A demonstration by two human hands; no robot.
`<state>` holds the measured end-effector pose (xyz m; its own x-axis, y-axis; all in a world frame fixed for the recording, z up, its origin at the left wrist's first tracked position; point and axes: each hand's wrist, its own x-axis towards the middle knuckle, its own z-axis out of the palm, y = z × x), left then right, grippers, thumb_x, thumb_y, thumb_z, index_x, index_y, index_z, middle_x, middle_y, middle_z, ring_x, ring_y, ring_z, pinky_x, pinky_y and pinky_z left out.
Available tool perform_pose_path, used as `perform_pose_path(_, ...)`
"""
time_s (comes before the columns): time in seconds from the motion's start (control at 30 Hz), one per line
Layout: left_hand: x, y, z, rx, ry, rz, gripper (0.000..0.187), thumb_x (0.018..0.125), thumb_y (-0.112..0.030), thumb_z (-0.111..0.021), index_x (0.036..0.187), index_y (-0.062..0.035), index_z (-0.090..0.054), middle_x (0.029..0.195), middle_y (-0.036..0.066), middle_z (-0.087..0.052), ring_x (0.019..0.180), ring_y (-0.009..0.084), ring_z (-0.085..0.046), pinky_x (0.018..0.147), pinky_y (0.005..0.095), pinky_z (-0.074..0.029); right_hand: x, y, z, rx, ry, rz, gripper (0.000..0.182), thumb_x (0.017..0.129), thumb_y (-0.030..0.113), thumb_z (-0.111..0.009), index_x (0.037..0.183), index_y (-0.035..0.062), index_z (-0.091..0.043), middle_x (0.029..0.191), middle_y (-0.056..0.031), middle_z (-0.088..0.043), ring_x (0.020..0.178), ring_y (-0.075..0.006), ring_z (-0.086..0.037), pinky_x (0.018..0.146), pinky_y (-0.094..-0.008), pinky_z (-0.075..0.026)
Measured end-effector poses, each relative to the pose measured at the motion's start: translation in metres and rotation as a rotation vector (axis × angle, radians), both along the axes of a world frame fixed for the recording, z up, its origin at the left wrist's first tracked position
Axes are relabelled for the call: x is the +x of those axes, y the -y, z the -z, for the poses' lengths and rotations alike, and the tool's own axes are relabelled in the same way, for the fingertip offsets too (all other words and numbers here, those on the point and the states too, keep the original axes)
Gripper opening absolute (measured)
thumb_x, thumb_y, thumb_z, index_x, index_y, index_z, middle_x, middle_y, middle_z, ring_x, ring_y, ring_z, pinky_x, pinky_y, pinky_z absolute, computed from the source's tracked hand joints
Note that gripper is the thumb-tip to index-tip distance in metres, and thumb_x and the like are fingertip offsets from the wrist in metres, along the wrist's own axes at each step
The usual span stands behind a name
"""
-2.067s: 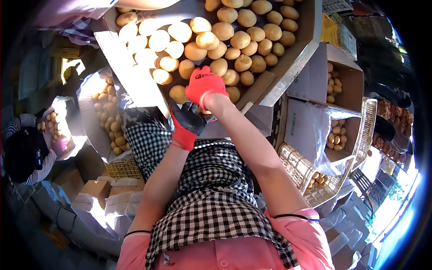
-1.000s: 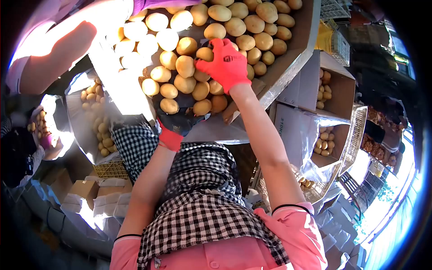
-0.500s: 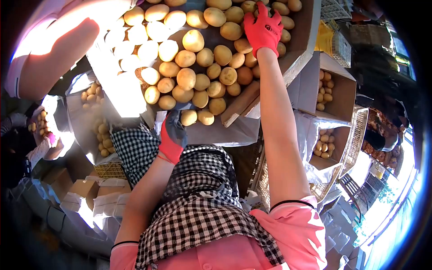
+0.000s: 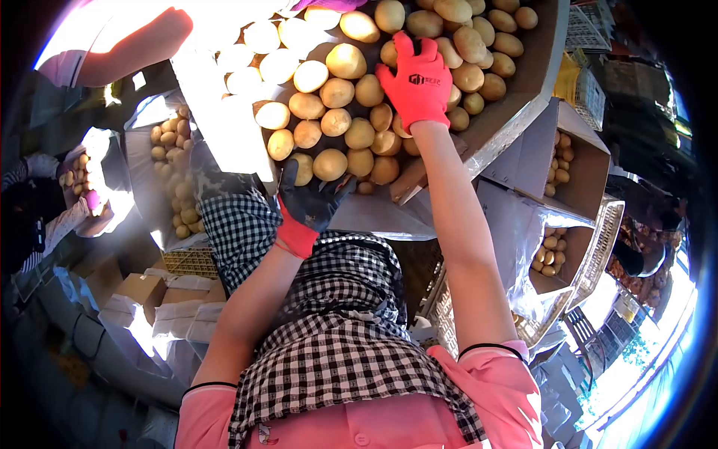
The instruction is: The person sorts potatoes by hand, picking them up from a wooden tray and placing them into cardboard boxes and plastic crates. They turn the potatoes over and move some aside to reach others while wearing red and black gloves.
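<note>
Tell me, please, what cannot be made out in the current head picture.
Head view: whether the right hand grips a potato, hidden by the red glove.
Head view: the far end of the tray, cut off by the top edge.
Head view: the rest of the purple glove, cut off there too.

Includes a co-worker (image 4: 28, 224) in stripes at left, a yellow crate (image 4: 187, 262) just beyond brown cardboard boxes (image 4: 142, 290) at near left, and a white plastic crate (image 4: 588, 31) at far right.
</note>
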<state>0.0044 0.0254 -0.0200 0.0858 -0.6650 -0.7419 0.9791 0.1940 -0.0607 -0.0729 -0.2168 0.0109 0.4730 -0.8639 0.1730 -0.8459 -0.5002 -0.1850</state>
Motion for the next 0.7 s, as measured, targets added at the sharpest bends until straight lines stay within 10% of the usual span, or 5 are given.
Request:
perform_pose_path(0.17, 0.002, -0.054, 0.098, 0.035, 0.568, 0.333, 0.046, 0.09, -0.021, -0.064, 0.132, -0.0068, -0.051, 0.134, 0.009, -0.053, 0.126, 0.0289, -0.05, 0.107, 0.0406, -0.043, -0.005, -0.104, 0.018, -0.075, -0.019, -0.045, 0.058, 0.088, 0.036, -0.059, 0.142, 0.0193, -0.047, 0.142, -0.0266, -0.038, 0.13, -0.0525, -0.035, 0.107, -0.0627, -0.03)
perform_pose_path(0.37, -0.013, -0.014, 0.022, -0.04, 1.038, 0.105, 0.057, 0.098, -0.038, -0.054, 0.144, -0.0075, -0.038, 0.137, 0.009, -0.05, 0.126, 0.0228, -0.049, 0.108, 0.0366, -0.04, -0.018, -0.153, 0.025, 0.396, 0.274, 0.105, 0.086, 0.086, 0.051, -0.062, 0.151, 0.0051, -0.029, 0.151, -0.0356, -0.021, 0.138, -0.0566, -0.018, 0.114, -0.0647, -0.008)
perform_pose_path(0.47, -0.002, 0.012, -0.021, -0.086, 0.321, -0.004, 0.056, 0.098, -0.041, -0.054, 0.141, -0.0081, -0.041, 0.134, 0.009, -0.052, 0.12, 0.0224, -0.054, 0.106, 0.0367, -0.042, -0.011, -0.193, 0.051, 0.357, 0.166, -0.02, 0.084, 0.086, 0.049, -0.063, 0.152, 0.0084, -0.03, 0.149, -0.0398, -0.02, 0.142, -0.0559, -0.013, 0.116, -0.062, -0.01)
perform_pose_path(0.57, -0.001, -0.032, 0.066, 0.07, 0.699, 0.33, 0.045, 0.1, -0.036, -0.051, 0.138, -0.0112, -0.044, 0.13, 0.006, -0.054, 0.115, 0.0188, -0.056, 0.101, 0.0339, -0.045, -0.024, -0.189, 0.021, 0.328, 0.145, -0.118, 0.08, 0.084, 0.047, -0.066, 0.149, 0.0093, -0.036, 0.146, -0.0383, -0.026, 0.14, -0.0572, -0.017, 0.115, -0.0618, -0.014)
perform_pose_path(0.7, -0.007, -0.021, 0.036, 0.048, 0.742, 0.162, 0.038, 0.101, -0.032, -0.05, 0.133, -0.0121, -0.049, 0.126, 0.005, -0.056, 0.114, 0.0185, -0.057, 0.099, 0.0331, -0.045, -0.004, -0.126, 0.013, 0.028, 0.261, 0.05, 0.059, 0.085, 0.04, -0.065, 0.132, 0.0059, -0.051, 0.142, -0.0303, -0.034, 0.132, -0.0528, -0.031, 0.11, -0.0605, -0.026)
